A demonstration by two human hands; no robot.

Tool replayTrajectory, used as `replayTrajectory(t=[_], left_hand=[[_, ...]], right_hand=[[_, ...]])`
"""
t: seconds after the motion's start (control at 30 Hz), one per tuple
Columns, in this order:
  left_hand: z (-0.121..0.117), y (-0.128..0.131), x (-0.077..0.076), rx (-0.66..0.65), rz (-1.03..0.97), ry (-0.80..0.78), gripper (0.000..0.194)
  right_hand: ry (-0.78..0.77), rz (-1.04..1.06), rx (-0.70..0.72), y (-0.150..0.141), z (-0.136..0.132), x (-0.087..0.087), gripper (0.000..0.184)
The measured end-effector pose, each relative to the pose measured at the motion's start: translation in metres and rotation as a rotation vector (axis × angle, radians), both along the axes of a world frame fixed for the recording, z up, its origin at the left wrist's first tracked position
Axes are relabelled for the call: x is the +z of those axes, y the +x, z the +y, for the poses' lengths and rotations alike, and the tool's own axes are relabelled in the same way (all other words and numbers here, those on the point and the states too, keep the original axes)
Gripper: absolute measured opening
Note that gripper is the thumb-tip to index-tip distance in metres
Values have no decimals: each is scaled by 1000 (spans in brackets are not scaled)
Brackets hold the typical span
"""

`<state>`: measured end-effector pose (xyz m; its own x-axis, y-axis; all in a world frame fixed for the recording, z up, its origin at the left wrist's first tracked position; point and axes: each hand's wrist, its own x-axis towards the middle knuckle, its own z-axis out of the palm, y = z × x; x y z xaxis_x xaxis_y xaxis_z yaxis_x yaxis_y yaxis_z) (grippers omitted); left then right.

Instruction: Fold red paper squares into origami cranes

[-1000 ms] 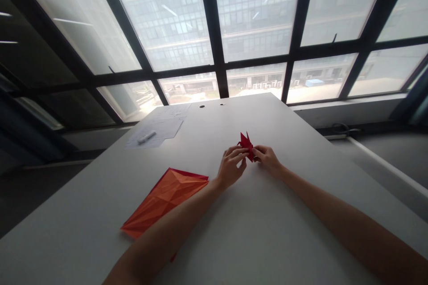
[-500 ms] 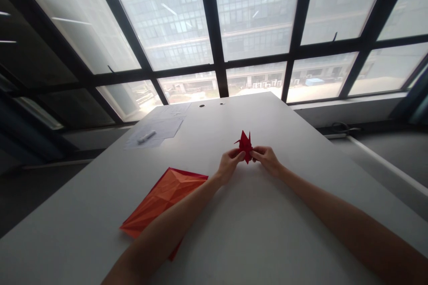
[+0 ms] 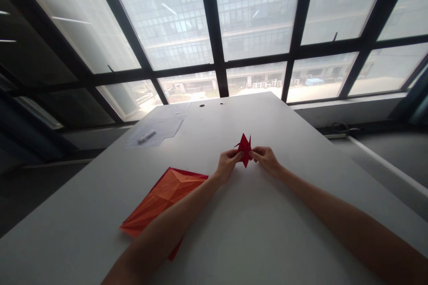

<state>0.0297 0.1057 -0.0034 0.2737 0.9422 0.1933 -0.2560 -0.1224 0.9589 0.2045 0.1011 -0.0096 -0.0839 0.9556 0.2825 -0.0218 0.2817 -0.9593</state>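
Observation:
Between my two hands is a small red origami crane (image 3: 245, 146), folded from paper, with pointed tips sticking up and one tip pointing down. My left hand (image 3: 228, 163) pinches its left side between thumb and fingers. On the opposite side, the thumb and fingers of my right hand (image 3: 266, 159) are closed on the crane's right edge. Creased orange paper (image 3: 163, 193) lies on the white table (image 3: 267, 222) with red paper showing under its edges; my left forearm passes over part of it.
Printed sheets (image 3: 167, 127) lie at the table's far left, with a white marker-like stick (image 3: 146, 136) on them. Two small round holes (image 3: 201, 106) show near the far edge. Large black-framed windows (image 3: 254, 9) rise beyond the table.
The crane has tilted and dropped slightly in my fingers, its broad face now turned more toward me. Both hands keep their grip and have barely moved.

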Motion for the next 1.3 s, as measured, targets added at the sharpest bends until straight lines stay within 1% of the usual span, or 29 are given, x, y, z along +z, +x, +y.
replayTrajectory(t=[0.1, 0.17, 0.3, 0.33, 0.47, 0.63, 0.77, 0.9, 1.1, 1.2, 1.3], left_hand=[[2, 0, -2, 73, 15, 27, 35], [4, -1, -4, 91, 17, 53, 38], [7, -4, -5, 21, 17, 128, 63], [7, -5, -5, 2, 26, 149, 64], [8, -7, -4, -39, 57, 197, 52], [10, -9, -7, -50, 33, 218, 64], [11, -9, -6, -47, 98, 268, 51], [11, -10, -2, 25, 159, 293, 48], [12, -10, -4, 96, 254, 285, 27], [13, -8, -6, 141, 222, 292, 28], [13, -7, -6, 81, 161, 271, 29]], right_hand=[[34, -12, -4, -1, 2, -4, 31], [50, -19, -11, -1, 4, -7, 31], [55, -9, 1, -1, 5, -9, 31], [54, -9, 9, -1, 5, -9, 31], [50, -22, 36, -1, 5, -8, 33], [36, -24, 44, -1, 4, -7, 34], [44, -29, 51, -1, 3, -6, 32], [65, -29, 28, -3, 4, -7, 32], [69, -20, -44, -2, 8, -15, 31], [81, -11, -51, -2, 9, -19, 29], [83, -9, -64, -2, 9, -20, 28]])
